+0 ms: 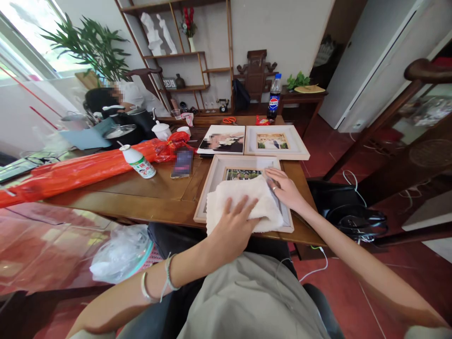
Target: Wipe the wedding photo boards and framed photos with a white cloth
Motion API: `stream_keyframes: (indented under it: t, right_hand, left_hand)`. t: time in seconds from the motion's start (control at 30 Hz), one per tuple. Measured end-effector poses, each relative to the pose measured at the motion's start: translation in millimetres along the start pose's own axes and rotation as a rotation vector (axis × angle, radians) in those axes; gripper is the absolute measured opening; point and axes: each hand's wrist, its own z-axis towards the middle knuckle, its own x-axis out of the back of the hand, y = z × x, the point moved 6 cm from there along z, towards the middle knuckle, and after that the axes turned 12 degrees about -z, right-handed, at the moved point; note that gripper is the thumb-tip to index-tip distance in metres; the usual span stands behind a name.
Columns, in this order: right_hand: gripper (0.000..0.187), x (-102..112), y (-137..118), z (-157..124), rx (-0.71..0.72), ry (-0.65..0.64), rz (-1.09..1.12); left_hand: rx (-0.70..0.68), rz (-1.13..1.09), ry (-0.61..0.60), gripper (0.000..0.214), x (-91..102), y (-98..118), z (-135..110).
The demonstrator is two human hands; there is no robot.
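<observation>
**Towel pressed on a framed photograph**

Wooden surface (155,188), lower centre: a white picture frame (215,174) lies under a white towel (240,193). The left hand (233,226) presses the towel, fingers spread. The right hand (287,188) braces the frame's right rail, fingers together and flat. Wiping seems underway; another stroke needs that brace.

A white towel (249,192) lies rumpled across the flat-lying, pale wooden picture frame (216,179).

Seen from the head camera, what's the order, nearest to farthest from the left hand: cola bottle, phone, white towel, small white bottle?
1. White towel, under the left hand.
2. Phone, to its left.
3. Small white bottle, farther left.
4. Cola bottle, far table end.
</observation>
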Motion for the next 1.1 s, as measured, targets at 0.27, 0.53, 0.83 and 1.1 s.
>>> stream_keyframes:
  t: [0.27, 0.53, 0.83, 1.1]
  right_hand:
    - [0.051, -2, 0, -3, 0.105, -0.036, 0.039]
    - [0.045, 2, 0, -11, 0.14, -0.05, 0.105]
    - [0.044, 1, 0, -11, 0.135, -0.053, 0.121]
    - [0.046, -1, 2, -8, 0.119, -0.063, 0.068]
  left_hand:
    - [0.148, 0.041, -0.004, 0.049, 4.0, -61, 26]
    - [0.022, 0.141, 0.138, 0.045, 34.2, -112, 32]
    - [-0.152, 0.068, 0.281, 0.023, 42.0, -126, -27]
    - [-0.132, -0.148, 0.203, 0.036, 23.2, -77, -52]
